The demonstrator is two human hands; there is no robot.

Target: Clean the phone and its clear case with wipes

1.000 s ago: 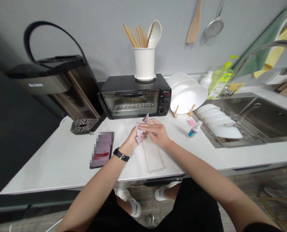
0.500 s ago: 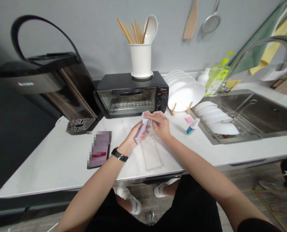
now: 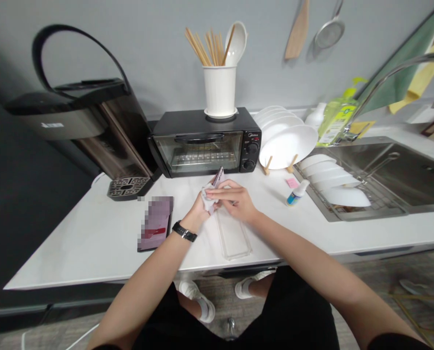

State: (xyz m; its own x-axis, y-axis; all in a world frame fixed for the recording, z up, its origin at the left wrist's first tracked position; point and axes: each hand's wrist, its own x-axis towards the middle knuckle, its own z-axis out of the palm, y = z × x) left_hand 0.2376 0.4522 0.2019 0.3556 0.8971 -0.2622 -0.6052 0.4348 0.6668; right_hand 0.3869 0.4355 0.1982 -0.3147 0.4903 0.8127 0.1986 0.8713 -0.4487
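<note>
A slim lilac phone is held tilted above the counter by my left hand, whose fingers wrap round its edges. My right hand presses a crumpled white cloth against the lower part of the phone. Below my hands a clear phone case lies flat on the counter, its upper end partly hidden by my right hand. To the left lies a second dark-edged device with a blurred-out screen. A small spray bottle stands to the right, near a pink slip.
Behind my hands is a black toaster oven with a white utensil pot on top. A water dispenser stands at the left. Plates in a rack and a sink holding bowls are at the right.
The cloth and my right hand have moved from the phone's upper end down to its lower part, uncovering the top. The whole view has shifted slightly.
</note>
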